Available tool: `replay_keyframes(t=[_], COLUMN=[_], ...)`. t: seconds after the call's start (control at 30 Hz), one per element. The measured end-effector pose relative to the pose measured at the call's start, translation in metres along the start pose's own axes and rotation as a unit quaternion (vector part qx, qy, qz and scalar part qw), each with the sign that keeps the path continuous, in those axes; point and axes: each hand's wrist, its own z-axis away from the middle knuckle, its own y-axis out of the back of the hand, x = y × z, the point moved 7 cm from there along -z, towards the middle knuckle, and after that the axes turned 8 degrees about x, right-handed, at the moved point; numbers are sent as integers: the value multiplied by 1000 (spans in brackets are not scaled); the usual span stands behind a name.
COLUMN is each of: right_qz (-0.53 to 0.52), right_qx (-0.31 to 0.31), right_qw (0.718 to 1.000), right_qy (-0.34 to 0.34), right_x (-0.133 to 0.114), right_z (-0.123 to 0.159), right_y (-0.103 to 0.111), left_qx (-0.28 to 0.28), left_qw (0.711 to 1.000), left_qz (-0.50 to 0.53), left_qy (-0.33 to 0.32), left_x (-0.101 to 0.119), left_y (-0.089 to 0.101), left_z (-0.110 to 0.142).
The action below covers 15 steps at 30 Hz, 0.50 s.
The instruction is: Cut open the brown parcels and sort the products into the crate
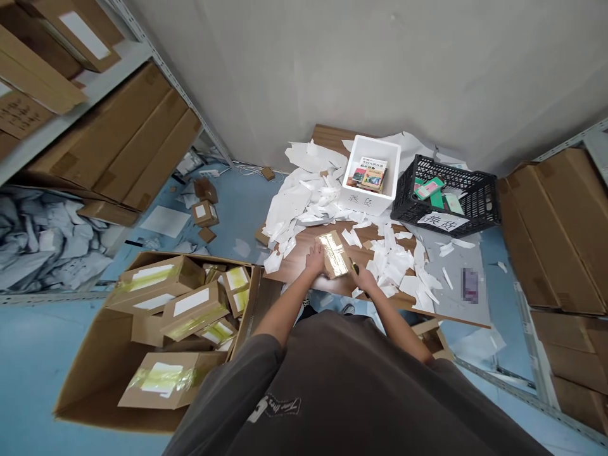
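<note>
A small cardboard parcel (334,253) sealed with shiny tape lies on the low wooden table (304,269) in front of me. My left hand (315,258) rests on its left side, fingers closed against it. My right hand (363,276) is at the parcel's right near corner, wrapped round a small yellow and black tool (353,267) that looks like a cutter. Its tip is at the parcel's edge.
Torn white paper (304,196) covers much of the table. A white bin (372,175) with boxed items and a black crate (449,195) stand at the back. A big open carton (161,329) of taped parcels sits on the floor, left. Shelving with flat cartons (123,145) stands on both sides.
</note>
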Motion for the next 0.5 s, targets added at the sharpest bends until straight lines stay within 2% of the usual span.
replay_keyframes(t=[0.1,0.17,0.23,0.3,0.37,0.4,0.5], right_qz=[39,29,11,-3,-13,-16,-14], right_qx=[33,33,34,41,46,45,36], right_qw=[997,995,996,996,996,996,997], right_qy=[-64,-85,-87,-81,-81,-79,-59], right_x=[16,20,20,19,17,16,13], right_z=[-15,-24,-32,-38,-41,-42,-42], right_y=[0,-7,-13,-14,-14,-13,-13], left_qx=[29,58,65,39,15,12,6], left_qw=[999,998,995,981,967,965,973], left_qz=[-9,-16,-22,-29,-38,-40,-32], left_qy=[23,5,-76,-185,-251,-259,-230], left_x=[9,18,32,46,54,55,58], left_y=[-3,-1,2,1,2,3,5], left_z=[14,20,23,26,25,23,12])
